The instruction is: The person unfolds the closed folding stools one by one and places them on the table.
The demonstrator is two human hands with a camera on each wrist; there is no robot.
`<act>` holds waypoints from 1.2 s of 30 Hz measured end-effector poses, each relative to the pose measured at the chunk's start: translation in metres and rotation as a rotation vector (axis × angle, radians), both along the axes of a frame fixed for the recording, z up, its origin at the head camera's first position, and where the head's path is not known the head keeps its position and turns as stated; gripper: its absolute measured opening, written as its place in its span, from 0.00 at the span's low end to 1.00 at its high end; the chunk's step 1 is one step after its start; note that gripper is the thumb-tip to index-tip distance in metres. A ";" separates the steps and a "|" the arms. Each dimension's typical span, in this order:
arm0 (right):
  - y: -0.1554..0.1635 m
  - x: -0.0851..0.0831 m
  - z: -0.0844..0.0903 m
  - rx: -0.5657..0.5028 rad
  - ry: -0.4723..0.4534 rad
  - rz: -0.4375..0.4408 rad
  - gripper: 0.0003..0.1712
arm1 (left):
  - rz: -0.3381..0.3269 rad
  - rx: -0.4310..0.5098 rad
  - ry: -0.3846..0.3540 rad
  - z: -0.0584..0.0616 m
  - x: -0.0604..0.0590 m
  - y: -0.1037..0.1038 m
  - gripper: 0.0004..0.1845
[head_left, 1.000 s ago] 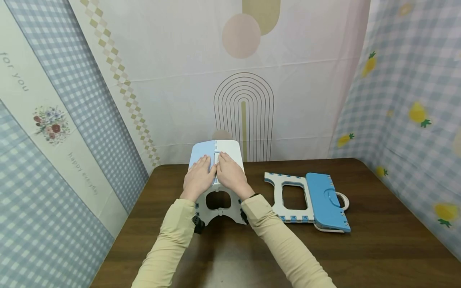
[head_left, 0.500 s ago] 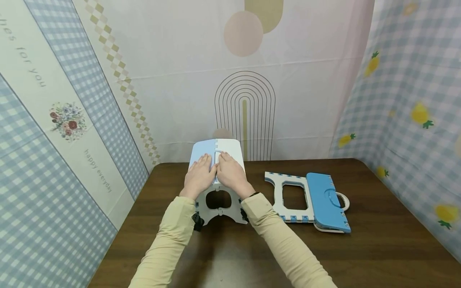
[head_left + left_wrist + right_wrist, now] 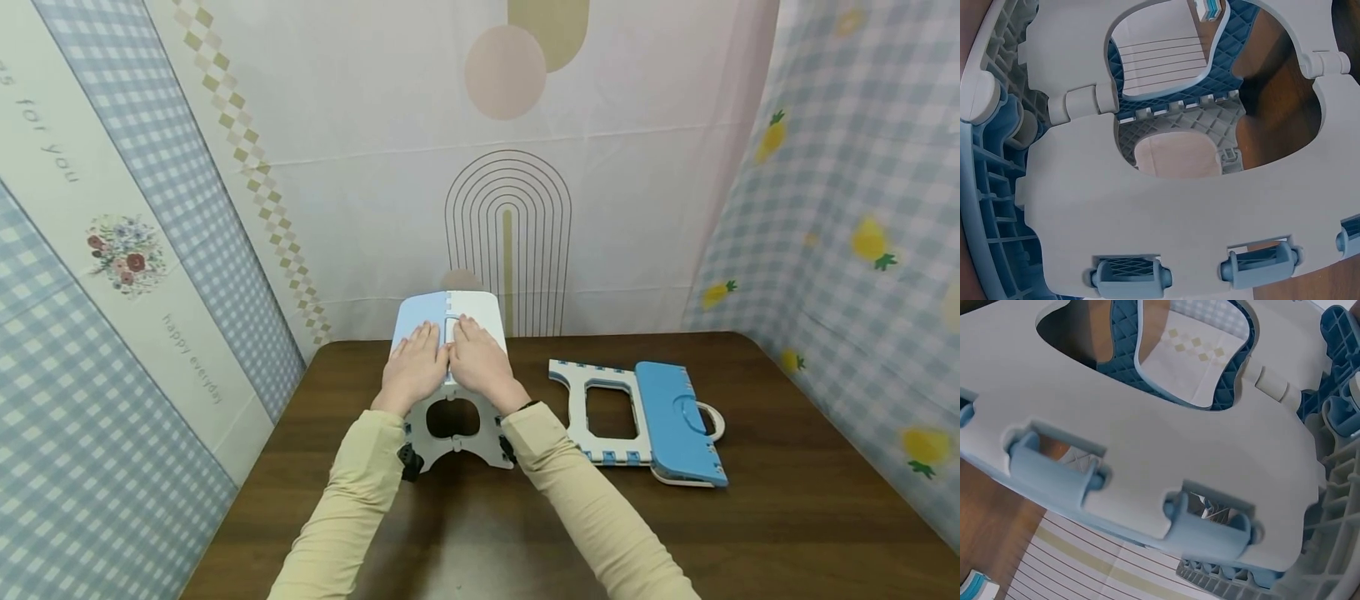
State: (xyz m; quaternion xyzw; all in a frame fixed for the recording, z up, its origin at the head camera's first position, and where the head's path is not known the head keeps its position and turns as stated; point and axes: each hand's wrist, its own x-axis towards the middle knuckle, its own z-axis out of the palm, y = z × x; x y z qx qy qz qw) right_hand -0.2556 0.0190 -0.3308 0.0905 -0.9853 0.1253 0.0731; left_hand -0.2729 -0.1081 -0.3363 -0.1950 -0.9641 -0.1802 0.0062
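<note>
An unfolded folding step stool [image 3: 483,308] stands upright on the table, its top half pale blue and half white. My left hand [image 3: 415,367] lies flat on the blue half, fingers straight and together. On the white half rests my right hand [image 3: 482,360], also flat, with the thumbs close to each other at the center seam. Both wrist views look at the stool from below the top: the left wrist view shows its white end panel [image 3: 1179,206] with blue hinges, and the right wrist view a similar hinged panel [image 3: 1135,450]. The hands are outside both wrist views.
To the right, a second folding stool [image 3: 678,425], blue and white, lies folded flat on the brown wooden table [image 3: 787,517]. Its white carry handle [image 3: 714,421] points right. A patterned cloth [image 3: 360,208] hangs behind the table, with checked cloth at both sides.
Both hands stay flat on the stool's top, which has not moved. Only the head view shifts slightly.
</note>
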 end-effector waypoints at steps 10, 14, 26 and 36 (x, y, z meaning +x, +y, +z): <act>0.038 -0.026 0.007 -0.094 -0.056 0.043 0.36 | 0.032 0.028 0.000 0.006 -0.019 0.024 0.32; 0.061 -0.021 0.001 -0.169 -0.015 0.000 0.39 | 0.078 0.077 0.024 0.007 -0.018 0.026 0.31; 0.154 -0.004 -0.005 -0.336 0.011 -0.115 0.37 | 0.105 0.282 0.363 0.017 0.004 0.085 0.26; 0.229 0.012 -0.021 -0.315 0.030 -0.160 0.23 | -0.407 0.364 0.466 -0.002 0.019 0.147 0.21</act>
